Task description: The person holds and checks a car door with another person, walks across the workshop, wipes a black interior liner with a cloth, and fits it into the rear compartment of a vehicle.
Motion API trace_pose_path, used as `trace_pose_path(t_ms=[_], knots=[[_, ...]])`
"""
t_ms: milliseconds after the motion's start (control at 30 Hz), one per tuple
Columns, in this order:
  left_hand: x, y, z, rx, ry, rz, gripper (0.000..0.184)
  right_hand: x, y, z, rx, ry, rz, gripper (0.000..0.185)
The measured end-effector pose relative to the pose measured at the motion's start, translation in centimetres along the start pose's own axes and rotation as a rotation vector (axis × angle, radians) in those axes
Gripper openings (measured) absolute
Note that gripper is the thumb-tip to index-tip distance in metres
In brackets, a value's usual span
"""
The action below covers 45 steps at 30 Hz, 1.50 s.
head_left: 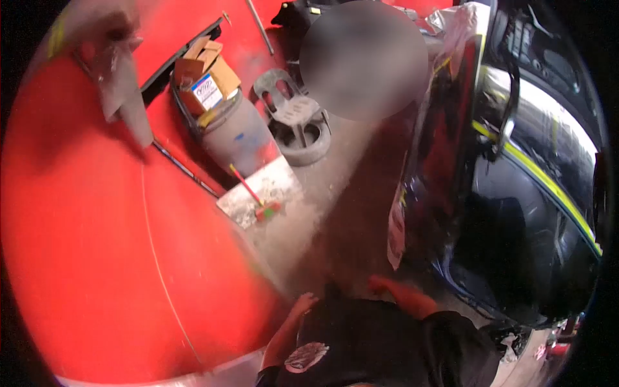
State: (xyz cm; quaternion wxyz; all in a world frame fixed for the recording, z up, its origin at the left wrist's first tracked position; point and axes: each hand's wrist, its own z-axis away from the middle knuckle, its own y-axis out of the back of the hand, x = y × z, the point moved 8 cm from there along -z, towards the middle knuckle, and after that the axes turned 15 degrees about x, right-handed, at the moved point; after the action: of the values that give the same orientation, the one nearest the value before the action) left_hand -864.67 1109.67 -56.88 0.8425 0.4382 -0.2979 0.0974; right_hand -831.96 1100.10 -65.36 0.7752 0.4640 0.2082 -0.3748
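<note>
My left hand [307,302] is at the bottom middle, just in front of my black shirt [374,342]. Its fingers look loosely stretched, with nothing visible in them. To its right, my right hand [382,284] is held in front of my body, smeared and in shadow, so its fingers cannot be made out. Neither hand visibly touches anything. Nearest to the right hand is a dark car [509,238] with yellow-green tape [548,180] along its edge and plastic sheeting [396,238] hanging from its side.
A red wall [84,245] fills the left. Cardboard boxes [222,76] top a grey drum [238,135]; beside it, a grey plastic chair [293,109] stands at a tyre [306,153]. A red-handled brush [267,209] lies by a stained white board [284,180]. A blurred disc covers the top centre.
</note>
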Motion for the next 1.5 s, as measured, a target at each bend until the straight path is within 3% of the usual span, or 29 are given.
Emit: trace_pose_path(t_ms=[67, 133, 167, 200, 233, 267, 333, 433, 500, 567, 633, 733, 833, 933, 1000, 1033, 1133, 1167, 1233, 1300, 1400, 1467, 1500], knots=[[0.7, 5.8, -6.0, 0.073, -0.044, 0.040, 0.049, -2.8, 4.7, -0.2, 0.106, 0.028, 0.055, 0.034], [1.0, 10.3, -11.3, 0.129, -0.061, 0.021, 0.050, -7.1, 11.7, -0.7, 0.127, -0.366, -0.233, 0.030], [1.6, 12.4, -14.5, 0.155, -0.059, -0.016, 0.049, -7.2, 13.8, -4.2, 0.254, -0.231, -0.108, 0.027], [5.1, 15.2, -15.8, 0.034, 0.071, 0.039, 0.048, -6.4, 14.2, -7.1, 0.364, -0.106, 0.011, 0.025], [8.6, 18.0, -17.7, 0.074, 0.027, 0.159, 0.045, -3.6, 14.2, -9.6, 0.507, -0.200, -0.368, 0.026], [10.9, 19.6, -20.1, 0.010, 0.060, 0.036, 0.045, -6.3, 17.1, -10.5, 0.363, -0.256, -0.200, 0.029], [12.2, 20.6, -26.4, 0.047, 0.064, 0.118, 0.042, -5.0, 19.6, -14.5, 0.614, -0.187, -0.086, 0.033], [16.8, 22.4, -32.6, 0.007, 0.196, 0.300, 0.038, -3.7, 21.9, -21.1, 0.549, -0.303, -0.106, 0.036], [17.0, 22.9, -37.5, 0.006, 0.243, 0.284, 0.034, -3.9, 25.4, -26.3, 0.437, -0.259, 0.003, 0.037], [12.4, 22.6, -41.0, 0.017, 0.202, 0.233, 0.031, -6.2, 28.8, -29.7, 0.291, -0.115, 0.061, 0.038], [9.1, 22.4, -47.1, 0.052, 0.009, 0.169, 0.032, -5.3, 33.9, -34.1, 0.260, -0.172, -0.085, 0.042], [14.4, 26.6, -49.0, -0.103, 0.099, 0.080, 0.036, -7.8, 43.7, -37.0, 0.339, -0.329, -0.305, 0.046], [18.1, 29.0, -53.6, 0.027, 0.063, -0.019, 0.037, -11.6, 52.2, -39.5, 0.313, -0.438, -0.548, 0.050], [19.1, 29.2, -60.5, 0.026, 0.014, -0.033, 0.037, -9.8, 56.1, -46.7, 0.343, -0.413, -0.734, 0.050], [20.6, 28.2, -66.7, -0.039, -0.009, -0.046, 0.036, -8.6, 59.7, -50.7, 0.453, -0.274, -0.637, 0.043], [21.7, 27.7, -70.4, -0.066, -0.023, -0.062, 0.036, -6.9, 60.4, -54.5, 0.454, 0.085, -0.338, 0.039], [25.1, 26.3, -81.2, -0.145, -0.158, -0.124, 0.035, -5.2, 63.9, -59.4, 0.465, 0.570, 0.142, 0.031], [27.1, 26.5, -85.2, -0.162, -0.217, -0.148, 0.035, -0.2, 64.9, -61.2, 0.361, -0.154, -0.350, 0.027], [30.9, 27.0, -92.4, -0.201, -0.322, -0.196, 0.035, 7.7, 65.5, -62.9, 0.194, -0.512, -0.563, 0.029], [36.5, 28.6, -99.8, -0.220, -0.379, -0.224, 0.035, 4.3, 75.7, -60.4, 0.366, -0.596, -0.462, 0.039], [47.2, 32.6, -109.6, -0.201, -0.283, -0.109, 0.028, 4.9, 85.2, -59.0, 0.761, -0.721, -0.658, 0.044], [55.6, 34.1, -116.6, -0.145, -0.429, 0.027, 0.027, 12.0, 86.9, -62.2, 0.864, -0.437, -0.589, 0.044], [60.8, 35.2, -119.2, -0.126, -0.405, 0.047, 0.028, 12.4, 89.0, -61.6, 0.904, -0.550, -0.720, 0.042]])
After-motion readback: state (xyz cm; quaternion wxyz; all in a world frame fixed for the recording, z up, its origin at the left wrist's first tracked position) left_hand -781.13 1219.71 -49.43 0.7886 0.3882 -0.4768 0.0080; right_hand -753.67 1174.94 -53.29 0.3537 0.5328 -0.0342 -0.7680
